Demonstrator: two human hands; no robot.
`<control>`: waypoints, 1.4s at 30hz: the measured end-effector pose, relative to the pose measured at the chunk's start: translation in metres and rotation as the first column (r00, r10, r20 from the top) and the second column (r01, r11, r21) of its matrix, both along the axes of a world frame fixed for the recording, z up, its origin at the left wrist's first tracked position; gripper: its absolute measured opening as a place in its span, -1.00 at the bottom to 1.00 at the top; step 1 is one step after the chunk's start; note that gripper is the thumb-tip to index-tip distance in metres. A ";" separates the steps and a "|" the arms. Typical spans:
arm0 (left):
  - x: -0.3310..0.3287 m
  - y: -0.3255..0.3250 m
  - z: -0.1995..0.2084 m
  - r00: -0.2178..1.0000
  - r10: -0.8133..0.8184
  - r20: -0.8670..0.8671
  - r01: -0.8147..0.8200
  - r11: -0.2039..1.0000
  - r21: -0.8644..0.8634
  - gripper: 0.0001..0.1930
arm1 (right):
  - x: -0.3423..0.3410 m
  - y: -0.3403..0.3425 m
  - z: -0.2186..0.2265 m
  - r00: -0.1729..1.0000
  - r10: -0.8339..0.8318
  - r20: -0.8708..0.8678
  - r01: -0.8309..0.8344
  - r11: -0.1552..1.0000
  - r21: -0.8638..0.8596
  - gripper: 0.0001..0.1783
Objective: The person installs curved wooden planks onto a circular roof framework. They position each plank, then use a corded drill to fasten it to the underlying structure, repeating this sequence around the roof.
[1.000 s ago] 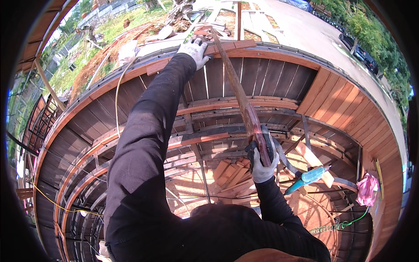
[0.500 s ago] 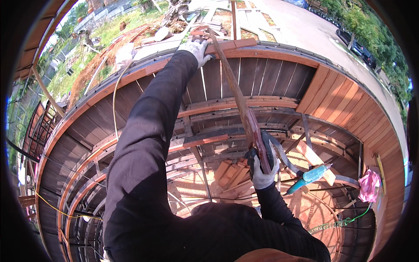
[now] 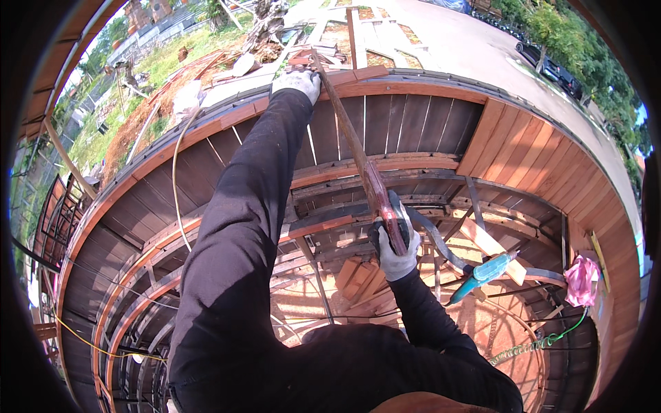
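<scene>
Both my hands wear white-and-grey work gloves. My right hand (image 3: 397, 249) is wrapped around the reddish-brown lower end of a long wooden bar (image 3: 358, 155). The bar slants away from me, narrowing toward the far rim, where its tip crosses over the top edge. With that arm stretched out, my left hand (image 3: 297, 84) grips a reddish wooden strip (image 3: 372, 72) lying along the top of the curved rim, just left of the bar's tip. The fingers of the left hand are partly hidden by the wood and glove.
A teal power tool (image 3: 485, 277) hangs on the frame to the right, near a pink plastic bag (image 3: 582, 281). Curved wooden ribs (image 3: 323, 224) and dark slats surround me. Wood blocks (image 3: 359, 279) lie below. A pale hose (image 3: 177, 172) drapes over the left rim.
My left hand has settled lower over the strip, its fingers less spread. The right hand and the bar have shifted slightly left and up with the view.
</scene>
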State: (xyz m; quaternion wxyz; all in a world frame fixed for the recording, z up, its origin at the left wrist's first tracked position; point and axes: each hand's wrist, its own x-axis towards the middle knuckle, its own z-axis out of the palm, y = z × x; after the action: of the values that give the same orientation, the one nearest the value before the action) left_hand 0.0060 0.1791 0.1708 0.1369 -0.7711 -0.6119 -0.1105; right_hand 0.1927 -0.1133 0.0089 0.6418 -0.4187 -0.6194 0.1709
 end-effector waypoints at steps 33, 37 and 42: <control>0.002 0.009 -0.006 0.990 -0.003 0.141 -0.014 0.993 0.119 -0.47 | -0.017 0.050 0.035 0.985 -0.159 0.074 0.150 0.983 0.106 -0.40; -0.001 0.009 -0.011 0.987 -0.083 0.135 0.053 0.976 0.212 -0.50 | -0.011 0.019 0.019 1.000 -0.012 0.001 0.012 1.000 -0.023 -0.38; 0.004 0.000 -0.005 0.996 -0.005 0.086 -0.004 0.995 0.099 -0.51 | -0.023 0.070 0.035 0.991 -0.109 0.079 0.106 0.994 0.034 -0.39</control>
State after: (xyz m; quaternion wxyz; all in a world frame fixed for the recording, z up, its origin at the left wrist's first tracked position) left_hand 0.0099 0.1787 0.1653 0.1484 -0.7580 -0.6108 -0.1742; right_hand 0.1697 -0.0436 0.0439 0.6307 -0.4484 -0.6237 0.1100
